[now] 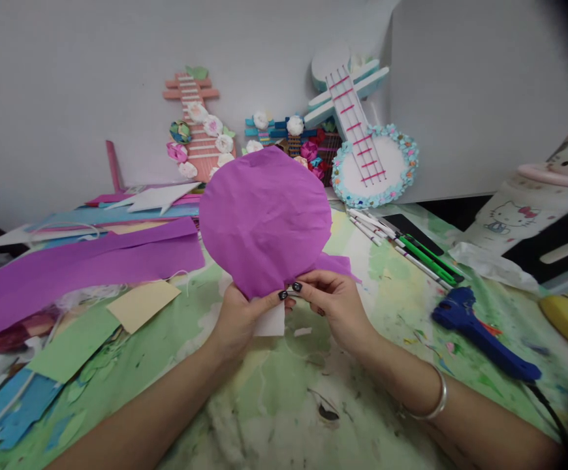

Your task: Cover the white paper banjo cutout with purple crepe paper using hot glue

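A round piece covered in purple paper [267, 215] stands upright in front of me, held at its lower edge. My left hand [245, 313] is closed on its bottom left, thumb in front. My right hand [330, 300] pinches at the bottom right, its fingertips meeting the left thumb at the lower edge. A loose flap of purple paper [339, 264] sticks out behind my right hand. Below my left thumb hangs a white piece [270, 320]; whether it is joined to the round piece I cannot tell.
Purple paper [93, 261], a yellow card [144, 305] and green paper [74, 343] lie left. At right are a blue glue gun [484, 333] with its cord, several pens [382, 228] and a cup [509, 209]. Decorated instrument models, one white and blue [377, 163], lean at the back.
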Available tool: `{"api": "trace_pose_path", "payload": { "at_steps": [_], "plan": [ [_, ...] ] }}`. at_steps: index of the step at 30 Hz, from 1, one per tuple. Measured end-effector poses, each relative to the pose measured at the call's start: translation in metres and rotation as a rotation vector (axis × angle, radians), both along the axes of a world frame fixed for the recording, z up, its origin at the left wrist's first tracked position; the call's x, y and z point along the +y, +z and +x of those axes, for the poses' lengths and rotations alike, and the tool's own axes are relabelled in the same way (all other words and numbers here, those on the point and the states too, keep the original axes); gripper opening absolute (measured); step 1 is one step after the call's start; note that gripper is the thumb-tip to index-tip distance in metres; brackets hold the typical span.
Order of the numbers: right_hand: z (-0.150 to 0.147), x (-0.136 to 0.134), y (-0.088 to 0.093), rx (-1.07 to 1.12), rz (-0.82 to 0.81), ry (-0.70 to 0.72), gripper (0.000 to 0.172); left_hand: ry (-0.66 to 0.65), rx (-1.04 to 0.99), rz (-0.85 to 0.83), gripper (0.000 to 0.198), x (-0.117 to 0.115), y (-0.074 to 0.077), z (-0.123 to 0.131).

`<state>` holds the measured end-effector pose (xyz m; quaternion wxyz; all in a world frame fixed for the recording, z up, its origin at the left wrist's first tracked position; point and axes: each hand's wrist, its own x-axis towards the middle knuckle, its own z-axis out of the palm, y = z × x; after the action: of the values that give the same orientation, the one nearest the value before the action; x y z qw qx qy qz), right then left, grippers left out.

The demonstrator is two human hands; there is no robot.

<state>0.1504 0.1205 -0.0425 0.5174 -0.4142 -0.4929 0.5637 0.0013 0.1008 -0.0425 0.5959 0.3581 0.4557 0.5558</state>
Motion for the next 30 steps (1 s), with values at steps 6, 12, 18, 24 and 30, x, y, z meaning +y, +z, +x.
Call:
{"api": "trace_pose_path", "payload": {
  "at_steps": [6, 12, 18, 24, 30],
  "plan": [
    [0.000, 0.002, -0.008, 0.060, -0.021, 0.017, 0.019, -0.006, -0.019, -0.062, 0.042, -0.004, 0.000, 0.003],
    [-0.007, -0.005, -0.004, 0.095, 0.054, -0.037, 0.015, -0.030, -0.100, -0.039, 0.039, -0.007, 0.003, 0.008],
    [-0.010, -0.015, -0.006, 0.014, 0.239, -0.139, 0.009, -0.062, -0.201, -0.082, 0.037, -0.011, 0.001, 0.011],
    [-0.009, -0.012, -0.012, -0.047, 0.246, -0.182, 0.013, -0.063, -0.185, -0.098, 0.033, -0.011, 0.001, 0.011],
    [-0.007, -0.007, -0.010, -0.037, 0.165, -0.232, 0.024, -0.022, -0.113, -0.066, 0.035, -0.010, 0.003, 0.009]
  ]
}}
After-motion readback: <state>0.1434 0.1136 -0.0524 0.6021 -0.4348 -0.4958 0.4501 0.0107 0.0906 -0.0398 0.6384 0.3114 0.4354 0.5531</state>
